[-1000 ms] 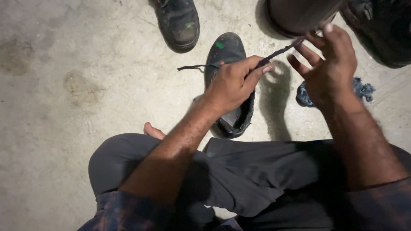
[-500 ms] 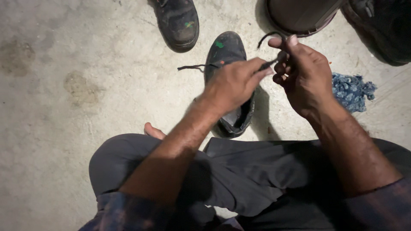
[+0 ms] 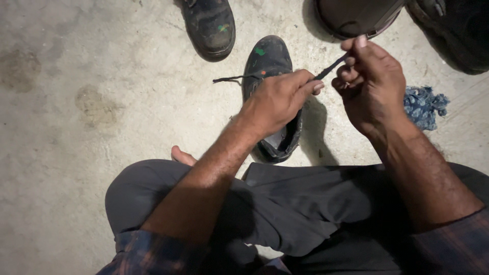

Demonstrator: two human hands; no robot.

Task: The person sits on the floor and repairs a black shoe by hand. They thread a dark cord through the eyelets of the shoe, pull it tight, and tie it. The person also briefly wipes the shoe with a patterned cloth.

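**Dark lace pulled taut between two hands above a worn shoe**

The shoe (image 3: 272,91) is black, scuffed and flecked with green and red paint, lying on the concrete floor (image 3: 91,102) with its toe pointing away from the person. Its mouth gapes open near the knee. A thin dark lace (image 3: 332,66) runs in a short, straight span between the two hands, and a loose lace end (image 3: 229,78) trails off the shoe's left side onto the floor.

To the left the floor lies bare and wide. Ahead, a second black shoe (image 3: 210,25) sits close by; a dark round container (image 3: 356,18) stands just beyond the hands, and a crumpled blue cloth (image 3: 424,106) lies to the right.

The left hand (image 3: 277,102) hovers over the shoe, knuckles up, fingers closed with the tips pinching the lace. The right hand (image 3: 372,84) is raised slightly higher, fingers curled in, gripping the lace's other end between thumb and fingertips. Both forearms reach forward over crossed legs in grey trousers (image 3: 305,214).
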